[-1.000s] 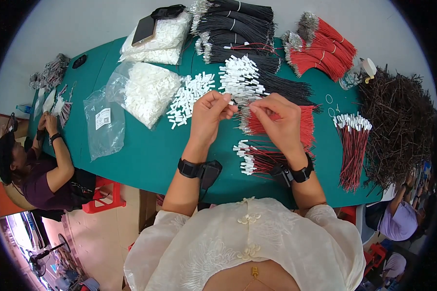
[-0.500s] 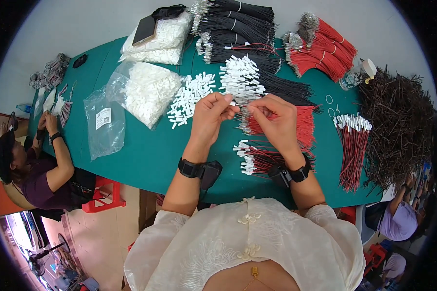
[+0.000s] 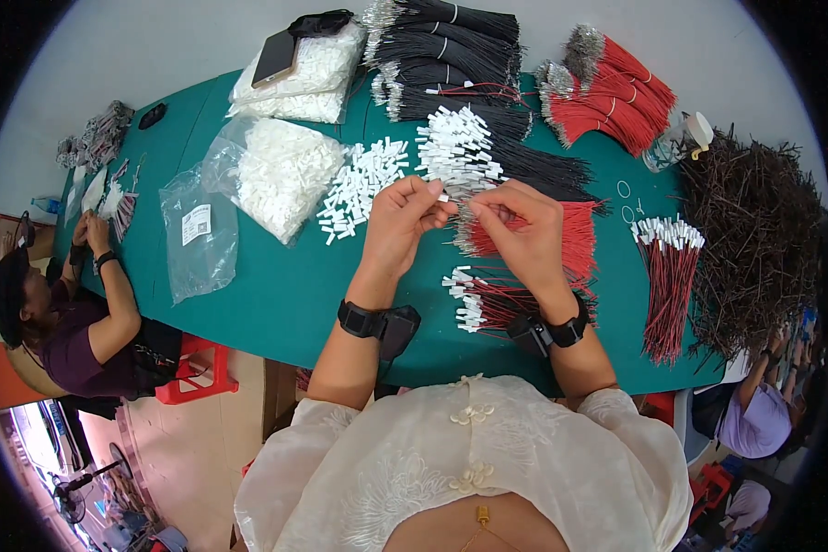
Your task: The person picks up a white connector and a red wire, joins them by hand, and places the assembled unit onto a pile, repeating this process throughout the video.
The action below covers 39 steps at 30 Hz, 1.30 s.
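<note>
Right grip (image 3: 528,221) contents perhaps hidden

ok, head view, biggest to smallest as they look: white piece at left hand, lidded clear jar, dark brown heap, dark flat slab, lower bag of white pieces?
1. dark brown heap
2. lower bag of white pieces
3. clear jar and dark flat slab: too alike to rank
4. white piece at left hand

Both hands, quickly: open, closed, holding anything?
Left hand: closed, pinching a small white piece.
Right hand: closed in a pinch; whether it holds anything cannot be told.
</note>
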Motion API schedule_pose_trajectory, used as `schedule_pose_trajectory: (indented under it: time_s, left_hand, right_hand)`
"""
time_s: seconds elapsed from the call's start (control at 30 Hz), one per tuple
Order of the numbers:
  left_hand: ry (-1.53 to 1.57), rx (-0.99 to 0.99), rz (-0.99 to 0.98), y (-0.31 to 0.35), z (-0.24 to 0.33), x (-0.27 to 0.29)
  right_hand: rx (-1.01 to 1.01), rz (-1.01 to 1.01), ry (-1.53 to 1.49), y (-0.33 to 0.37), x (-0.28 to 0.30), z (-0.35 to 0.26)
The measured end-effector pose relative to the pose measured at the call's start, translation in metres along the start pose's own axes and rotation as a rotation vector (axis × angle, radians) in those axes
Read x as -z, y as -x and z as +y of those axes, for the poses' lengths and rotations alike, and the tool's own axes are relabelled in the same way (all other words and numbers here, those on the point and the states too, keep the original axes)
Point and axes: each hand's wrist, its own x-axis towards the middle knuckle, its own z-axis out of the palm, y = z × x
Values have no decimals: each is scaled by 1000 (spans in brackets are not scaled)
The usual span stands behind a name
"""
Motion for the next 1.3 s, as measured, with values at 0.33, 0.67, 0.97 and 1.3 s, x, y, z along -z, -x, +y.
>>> schedule_pose_trajectory:
  time_s: [0.33, 0.67, 0.97, 1.3]
  left_hand:
    - [-64, 3, -38, 2, -1, -2]
    - [-243, -101, -40, 0, -4, -3]
    - [-261, -145, -11, 1, -5, -3]
    - [-265, -152, -17, 1, -4, -5]
  right_hand:
    - [24, 15, 10, 0, 0, 2]
    - [95, -35, 62, -3, 5, 4]
    - [181, -47, 79, -8, 5, 8]
    - [243, -42, 130, -10, 4, 6]
